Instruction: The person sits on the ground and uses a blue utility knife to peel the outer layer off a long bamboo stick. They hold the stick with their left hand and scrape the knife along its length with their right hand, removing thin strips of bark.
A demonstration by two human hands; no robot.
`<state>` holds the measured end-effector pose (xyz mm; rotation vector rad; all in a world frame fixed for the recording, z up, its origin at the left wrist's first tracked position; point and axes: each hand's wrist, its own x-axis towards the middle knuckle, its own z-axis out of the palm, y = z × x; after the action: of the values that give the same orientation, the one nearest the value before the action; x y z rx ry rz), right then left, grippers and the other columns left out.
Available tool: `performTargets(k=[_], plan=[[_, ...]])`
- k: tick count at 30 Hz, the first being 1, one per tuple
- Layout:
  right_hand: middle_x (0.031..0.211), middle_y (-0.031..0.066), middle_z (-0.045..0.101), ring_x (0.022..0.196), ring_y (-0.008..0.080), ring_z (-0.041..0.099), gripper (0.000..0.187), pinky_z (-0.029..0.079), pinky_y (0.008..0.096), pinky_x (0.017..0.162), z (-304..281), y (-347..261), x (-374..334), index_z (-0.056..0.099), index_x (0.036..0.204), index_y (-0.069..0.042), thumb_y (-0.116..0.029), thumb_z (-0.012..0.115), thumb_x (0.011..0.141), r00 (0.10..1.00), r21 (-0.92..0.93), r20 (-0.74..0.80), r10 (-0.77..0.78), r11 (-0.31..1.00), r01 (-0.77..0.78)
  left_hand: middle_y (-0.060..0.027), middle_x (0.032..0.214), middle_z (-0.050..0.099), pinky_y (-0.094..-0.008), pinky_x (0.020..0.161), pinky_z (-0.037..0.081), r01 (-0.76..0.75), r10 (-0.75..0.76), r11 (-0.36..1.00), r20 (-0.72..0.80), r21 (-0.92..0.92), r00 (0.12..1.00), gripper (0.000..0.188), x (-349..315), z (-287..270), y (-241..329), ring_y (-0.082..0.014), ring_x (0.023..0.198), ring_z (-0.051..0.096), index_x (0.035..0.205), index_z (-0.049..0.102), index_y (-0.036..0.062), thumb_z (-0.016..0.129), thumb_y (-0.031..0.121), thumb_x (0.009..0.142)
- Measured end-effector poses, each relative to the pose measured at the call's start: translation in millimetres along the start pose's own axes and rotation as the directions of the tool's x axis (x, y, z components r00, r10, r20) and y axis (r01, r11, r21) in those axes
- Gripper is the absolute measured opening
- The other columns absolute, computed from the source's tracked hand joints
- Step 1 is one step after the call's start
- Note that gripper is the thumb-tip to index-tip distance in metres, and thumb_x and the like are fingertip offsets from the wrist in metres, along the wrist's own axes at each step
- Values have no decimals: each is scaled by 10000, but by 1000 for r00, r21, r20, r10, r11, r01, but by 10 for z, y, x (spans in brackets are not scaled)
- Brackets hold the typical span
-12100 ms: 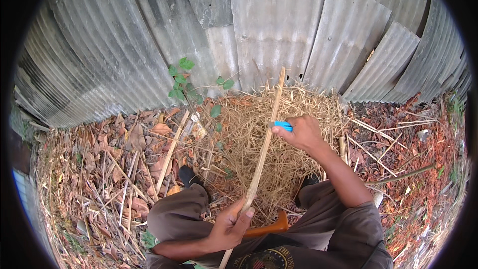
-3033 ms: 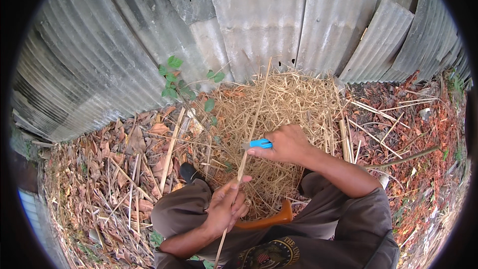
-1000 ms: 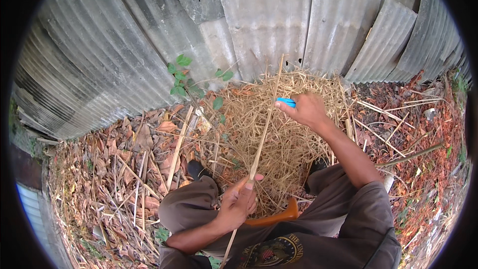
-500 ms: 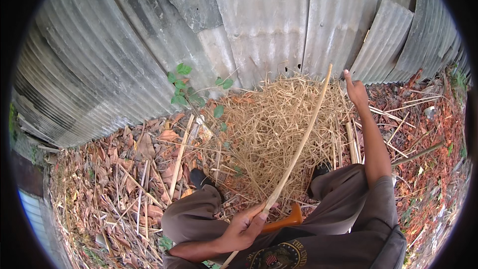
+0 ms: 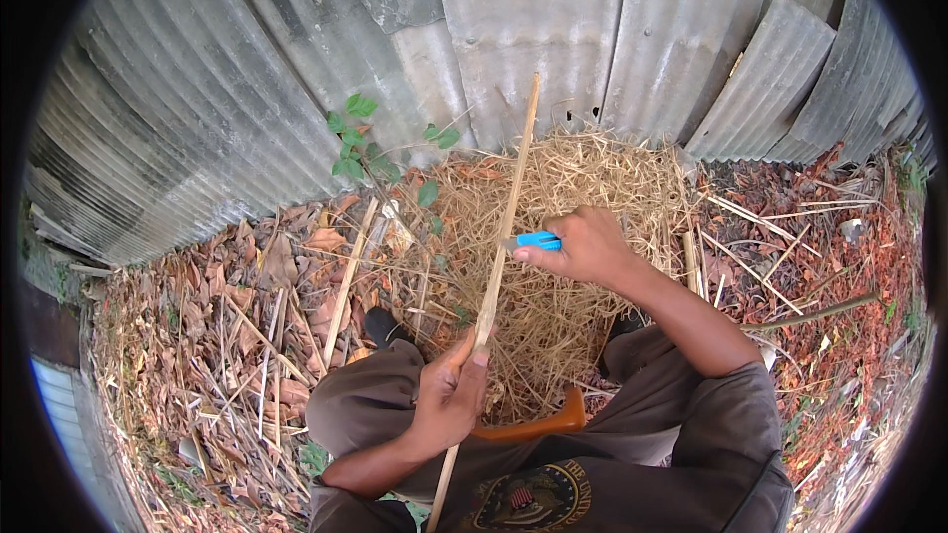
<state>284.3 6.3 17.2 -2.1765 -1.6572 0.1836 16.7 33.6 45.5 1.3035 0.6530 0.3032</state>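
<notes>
A long pale wooden stick (image 5: 513, 188) slants up and away from my lap toward the metal wall. My left hand (image 5: 449, 390) is closed around its lower part, where the surface looks notched. In my right hand (image 5: 592, 247) is a bright blue cutter knife (image 5: 538, 239), its short grey tip at the stick's right edge, about midway up. Whether the blade bites into the wood cannot be made out. Beneath the stick lies a heap of straw-like shavings (image 5: 563, 336). An orange, curved handle-like piece (image 5: 538, 419) rests between my legs.
A corrugated metal wall (image 5: 533, 20) stands close ahead. Dry brown leaves (image 5: 281, 257) and loose sticks cover the ground on the left. A leafy green plant (image 5: 354, 138) grows by the wall. A thicker stick (image 5: 820, 311) and reddish litter lie to the right.
My right hand has come back from beyond the stick's far end to its middle, and the blue cutter knife now shows. The stick's far end has swung left.
</notes>
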Motion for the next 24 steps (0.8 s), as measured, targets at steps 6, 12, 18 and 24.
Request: performTargets(k=[6,12,18,24], plan=[[433,109,522,445,285,588,832,461,414,453,-2,55,-32,623,536,-59,-811,395,810,997,32,14,72,997,-73,70,609,394,-187,442,309,-13,12,999,27,42,1000,384,-38,-25,-7,-2,496,365,1384,444,21,454,135,1017],[426,90,518,430,264,575,816,441,409,427,-11,20,-94,636,541,-77,-824,414,786,999,-35,-25,-29,999,28,64,643,399,-189,459,308,-64,64,983,6,172,998,392,-68,-25,-112,-2,529,352,1386,433,8,461,117,1011],[441,107,526,451,296,583,799,459,430,468,-112,570,124,638,556,-60,-791,429,804,954,-51,-84,288,955,-293,67,668,402,-182,478,299,-85,73,981,74,172,995,400,-123,58,-74,-1,568,343,1391,425,0,464,85,1002],[433,124,510,458,324,574,772,453,451,482,24,3,-206,635,567,-50,-762,463,811,998,-17,-35,42,999,-42,68,676,393,-189,499,302,-107,99,966,47,234,994,404,-142,2,-138,-8,594,334,1393,424,5,466,80,998]])
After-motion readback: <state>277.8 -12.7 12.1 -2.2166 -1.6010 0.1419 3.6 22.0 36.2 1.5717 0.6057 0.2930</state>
